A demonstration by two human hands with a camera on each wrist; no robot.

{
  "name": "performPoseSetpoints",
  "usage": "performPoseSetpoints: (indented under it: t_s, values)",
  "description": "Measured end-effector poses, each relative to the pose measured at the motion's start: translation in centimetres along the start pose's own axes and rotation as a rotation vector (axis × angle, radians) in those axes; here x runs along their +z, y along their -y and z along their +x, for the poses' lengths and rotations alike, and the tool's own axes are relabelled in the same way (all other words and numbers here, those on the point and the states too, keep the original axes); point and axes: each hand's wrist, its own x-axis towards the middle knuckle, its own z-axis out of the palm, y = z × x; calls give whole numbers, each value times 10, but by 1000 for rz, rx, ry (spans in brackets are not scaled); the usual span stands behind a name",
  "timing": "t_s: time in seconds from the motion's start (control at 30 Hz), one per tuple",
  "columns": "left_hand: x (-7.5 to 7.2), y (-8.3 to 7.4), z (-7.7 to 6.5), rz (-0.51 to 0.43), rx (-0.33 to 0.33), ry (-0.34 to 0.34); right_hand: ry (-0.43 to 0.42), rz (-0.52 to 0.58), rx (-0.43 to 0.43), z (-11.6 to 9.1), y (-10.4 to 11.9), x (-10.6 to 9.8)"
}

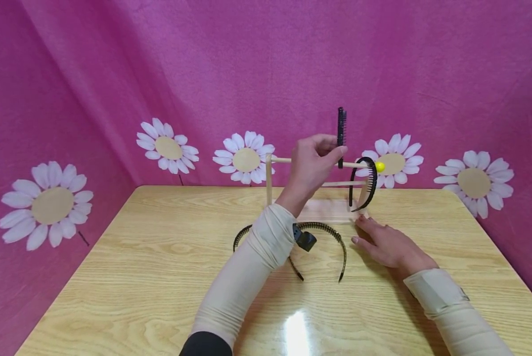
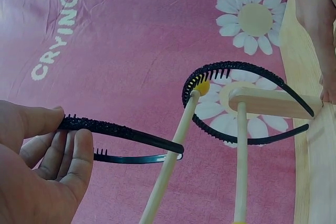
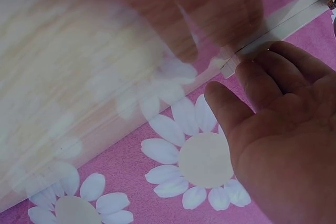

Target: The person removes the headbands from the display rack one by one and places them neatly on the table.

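Note:
My left hand (image 1: 310,160) pinches a black toothed headband (image 1: 340,138) between thumb and fingers, above the wooden rack (image 1: 269,180). In the left wrist view the held headband's leg ends overlap the upper rod (image 2: 167,174); I cannot tell whether they touch it. Another black toothed headband (image 1: 373,185) hangs over the rack's right end, by the yellow ball (image 1: 380,166) on the rod's tip. Relaxed fingers of my right hand (image 1: 390,244) lie at the right end of the rack's base (image 1: 324,212); in the right wrist view they are slightly bent and grip nothing.
On the wooden table (image 1: 137,277), in front of the rack, lie dark patterned headbands (image 1: 343,252), partly hidden by my left forearm. A pink curtain (image 1: 266,64) with white daisies rises behind and beside the table.

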Motion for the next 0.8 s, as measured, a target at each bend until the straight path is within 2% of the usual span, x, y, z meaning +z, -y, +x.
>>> performPoseSetpoints:
  t_s: [0.3,0.8]
  values:
    - [-4,-7,-1,11,-37,43,15,10,19,0,1,0]
    - [-14,-13,-8,-23,26,37,19,4,26,-1,-2,1]
